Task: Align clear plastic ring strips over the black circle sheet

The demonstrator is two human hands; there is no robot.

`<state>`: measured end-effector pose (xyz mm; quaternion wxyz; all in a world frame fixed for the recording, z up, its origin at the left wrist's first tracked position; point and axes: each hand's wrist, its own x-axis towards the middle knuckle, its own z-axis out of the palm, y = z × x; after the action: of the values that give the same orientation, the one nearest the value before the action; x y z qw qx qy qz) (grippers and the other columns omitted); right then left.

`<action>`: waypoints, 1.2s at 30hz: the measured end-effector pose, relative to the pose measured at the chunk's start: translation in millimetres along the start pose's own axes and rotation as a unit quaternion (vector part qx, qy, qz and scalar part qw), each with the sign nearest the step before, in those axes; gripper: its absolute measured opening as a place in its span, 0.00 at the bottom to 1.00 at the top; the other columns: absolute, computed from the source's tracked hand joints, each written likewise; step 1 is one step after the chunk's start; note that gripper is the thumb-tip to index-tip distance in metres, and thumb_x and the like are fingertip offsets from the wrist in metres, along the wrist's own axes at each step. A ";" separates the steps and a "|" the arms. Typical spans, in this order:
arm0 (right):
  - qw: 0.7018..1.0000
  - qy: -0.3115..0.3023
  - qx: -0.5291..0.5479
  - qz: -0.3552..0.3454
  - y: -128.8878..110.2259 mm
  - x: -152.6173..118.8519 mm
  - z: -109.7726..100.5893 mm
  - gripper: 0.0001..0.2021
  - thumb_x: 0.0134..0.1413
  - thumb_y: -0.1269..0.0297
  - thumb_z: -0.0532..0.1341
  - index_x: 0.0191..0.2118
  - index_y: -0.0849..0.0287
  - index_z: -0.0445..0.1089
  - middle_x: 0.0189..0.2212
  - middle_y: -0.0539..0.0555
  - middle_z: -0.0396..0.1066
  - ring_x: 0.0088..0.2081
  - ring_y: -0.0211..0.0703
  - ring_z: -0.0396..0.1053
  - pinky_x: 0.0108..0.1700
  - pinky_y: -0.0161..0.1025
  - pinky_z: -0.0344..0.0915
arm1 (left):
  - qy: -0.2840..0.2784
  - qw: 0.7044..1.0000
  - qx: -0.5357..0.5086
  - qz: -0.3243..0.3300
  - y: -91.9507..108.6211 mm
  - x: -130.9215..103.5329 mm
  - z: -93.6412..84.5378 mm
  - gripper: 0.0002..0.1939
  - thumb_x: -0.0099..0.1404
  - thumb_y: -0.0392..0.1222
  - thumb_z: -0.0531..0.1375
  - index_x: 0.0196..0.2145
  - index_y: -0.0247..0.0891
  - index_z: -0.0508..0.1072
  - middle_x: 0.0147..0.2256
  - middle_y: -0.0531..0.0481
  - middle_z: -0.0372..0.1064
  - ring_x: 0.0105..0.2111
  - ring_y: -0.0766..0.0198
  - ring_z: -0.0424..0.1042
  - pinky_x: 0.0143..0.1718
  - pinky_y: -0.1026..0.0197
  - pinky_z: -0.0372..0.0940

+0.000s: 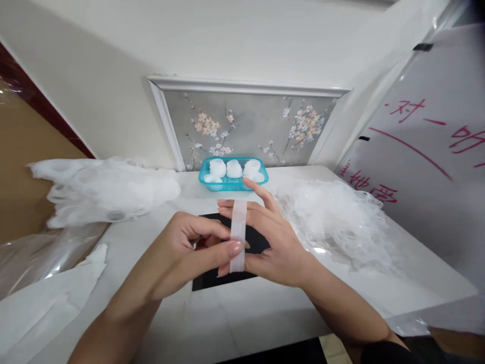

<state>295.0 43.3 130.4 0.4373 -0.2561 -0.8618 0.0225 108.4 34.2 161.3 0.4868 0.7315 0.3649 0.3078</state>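
Note:
A translucent white band (pixel 238 235) loops round the fingers of my right hand (pixel 278 242), seen edge-on in the middle of the view. The right thumb and fingers are spread inside the loop and hold it taut, while the index finger points up, apart from it. My left hand (pixel 200 247) pinches the near side of the band between thumb and fingers. Both hands are above a black mat (pixel 206 280) on the white table. Behind them stands a blue plastic basket (pixel 234 187) with several white rolled bundles (pixel 217 168) in it.
On the table's left lies a heap of white, mesh-like loops (pixel 113 189). A pile of clear plastic rings (pixel 337 222) spreads at the right. A whiteboard (pixel 428 141) with red writing leans at the right, and a framed floral panel (pixel 250 121) backs the table.

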 end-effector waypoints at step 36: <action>0.801 0.151 0.421 0.398 49.5 -10.9 38.6 0.06 0.51 0.60 0.65 0.35 0.52 0.77 0.36 0.52 0.77 0.46 0.46 0.71 0.47 0.46 0.67 | -0.003 0.937 0.338 0.089 -22.2 25.7 3.4 0.18 0.65 0.43 0.55 0.19 0.38 0.73 0.17 0.54 0.63 0.23 0.67 0.59 0.30 0.61 0.53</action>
<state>291.7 88.4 85.5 0.5790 -0.3680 -0.5130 0.5160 119.9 59.7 141.8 0.1821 0.8836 0.3790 0.2060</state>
